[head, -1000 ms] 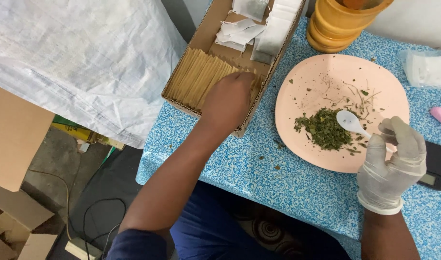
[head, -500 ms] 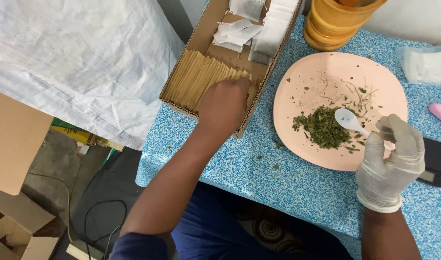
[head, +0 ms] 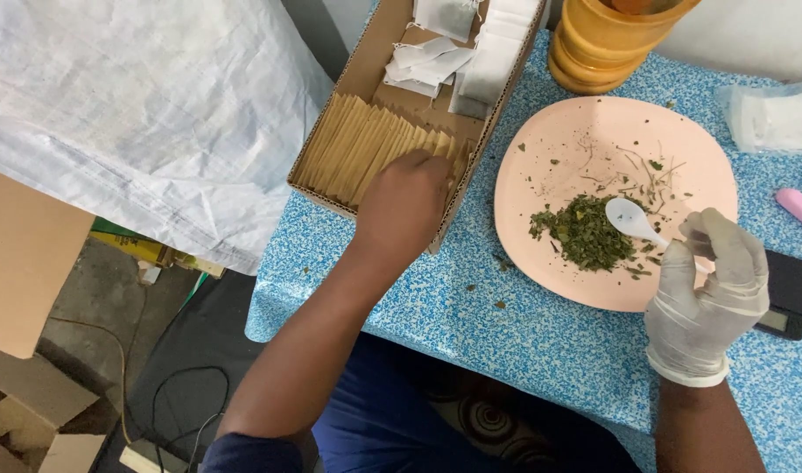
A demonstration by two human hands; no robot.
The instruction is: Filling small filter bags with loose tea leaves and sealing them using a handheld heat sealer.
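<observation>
A person seated at a blue speckled tabletop (head: 541, 333) works with both hands at once. The bare left hand (head: 405, 206) reaches into a long cardboard box (head: 366, 61) and rests on the near end of a row of tan paper envelopes (head: 357, 144), which stand on edge, packed side by side across the box. The fingers (head: 436, 171) curl down into the row at its right end, against the box wall; whether they have pinched an envelope cannot be told, since the back of the hand hides the tips. The envelopes run away from the hand to the left and slightly up, their flat faces leaning toward the far end of the box, where loose white sachets (head: 436, 61) lie.

The gloved right hand (head: 712, 280), well apart to the right, is closed on the handle of a small white spoon (head: 633, 219). The spoon's bowl points up and left, sitting at the edge of a heap of dried green leaves (head: 585, 232) on a pink plate (head: 541, 166). The plate lies just beside the box, between the two hands. A yellow wooden jar (head: 607, 44) stands beyond the plate, and a dark scale (head: 791, 293) lies by the gloved wrist.
</observation>
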